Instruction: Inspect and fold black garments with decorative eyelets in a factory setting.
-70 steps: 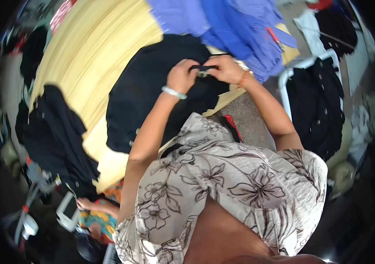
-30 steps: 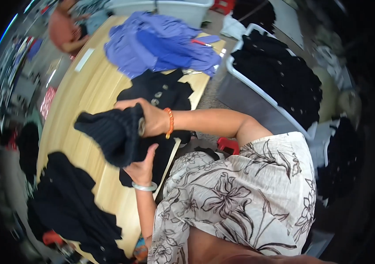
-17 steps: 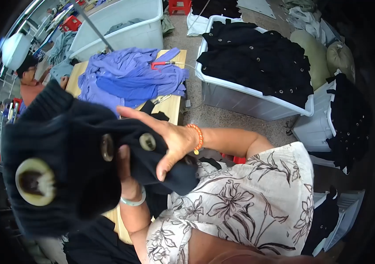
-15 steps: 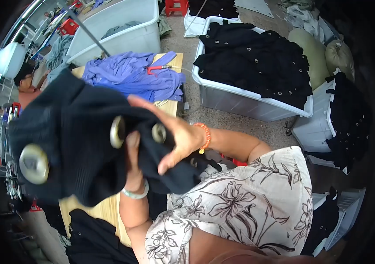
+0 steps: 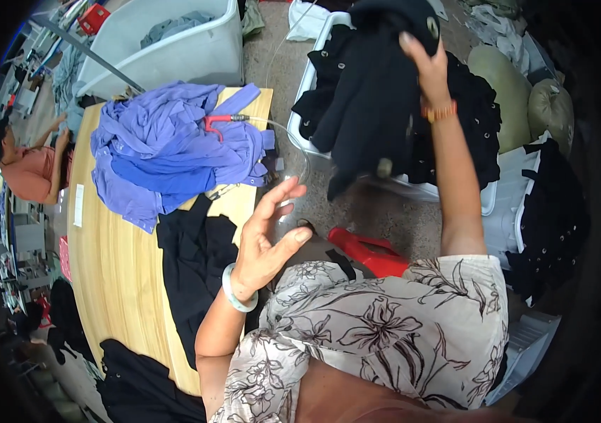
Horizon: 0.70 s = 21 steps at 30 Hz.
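My right hand (image 5: 431,74) reaches out far to the right, its fingers closed on a black buttoned garment (image 5: 371,95). The cloth hangs down over a white bin (image 5: 305,77) heaped with black garments that have round metallic-looking buttons (image 5: 480,113). Near the table's right edge, my left hand (image 5: 265,243) is raised with fingers apart and nothing in it. Beside that hand, another black garment (image 5: 198,257) lies on the wooden table (image 5: 120,282). Farther back on the table is a pile of purple garments (image 5: 156,144), with a red-handled air gun (image 5: 219,122) on top.
A thin hose (image 5: 283,127) runs from the air gun past the table edge. A red stool (image 5: 364,247) stands close to me. Another white bin (image 5: 201,63) is behind the table; sacks (image 5: 501,84) and black garments (image 5: 554,218) lie right. A co-worker (image 5: 32,169) is at far left.
The black garment has moved from close in front of me to over the bin at the right, carried by my right hand. My left hand has let go of it.
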Motion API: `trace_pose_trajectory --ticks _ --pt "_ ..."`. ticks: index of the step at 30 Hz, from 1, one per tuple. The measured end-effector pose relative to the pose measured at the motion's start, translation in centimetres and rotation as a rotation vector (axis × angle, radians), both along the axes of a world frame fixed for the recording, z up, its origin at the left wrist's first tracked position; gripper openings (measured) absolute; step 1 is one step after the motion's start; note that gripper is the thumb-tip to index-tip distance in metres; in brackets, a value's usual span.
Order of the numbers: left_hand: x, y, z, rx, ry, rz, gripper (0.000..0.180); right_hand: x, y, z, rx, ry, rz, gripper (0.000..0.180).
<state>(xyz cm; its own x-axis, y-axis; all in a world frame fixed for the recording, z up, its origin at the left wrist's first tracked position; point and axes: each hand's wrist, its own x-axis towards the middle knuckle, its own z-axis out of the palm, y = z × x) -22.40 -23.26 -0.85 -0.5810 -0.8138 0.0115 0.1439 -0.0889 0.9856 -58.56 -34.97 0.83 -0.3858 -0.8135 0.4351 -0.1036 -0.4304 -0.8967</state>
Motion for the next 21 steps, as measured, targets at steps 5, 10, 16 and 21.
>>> trace_pose_trajectory --ticks 5,10,16,21 --pt "-0.4 1.2 2.7 0.008 0.275 -0.144 0.077 -14.8 -14.4 -10.6 0.361 0.667 -0.744 0.06" --pt "1.6 3.6 5.6 -0.102 0.641 -0.349 0.08 0.4 -13.5 -18.8 0.436 0.715 -0.094 0.085" --pt "6.1 6.4 7.1 -0.246 0.871 -0.29 0.087 17.1 -4.8 -23.8 0.546 0.684 0.51 0.06" --pt "9.7 11.7 5.5 -0.213 1.146 -0.207 0.072 27.8 0.7 -24.1 0.562 0.679 0.876 0.047"
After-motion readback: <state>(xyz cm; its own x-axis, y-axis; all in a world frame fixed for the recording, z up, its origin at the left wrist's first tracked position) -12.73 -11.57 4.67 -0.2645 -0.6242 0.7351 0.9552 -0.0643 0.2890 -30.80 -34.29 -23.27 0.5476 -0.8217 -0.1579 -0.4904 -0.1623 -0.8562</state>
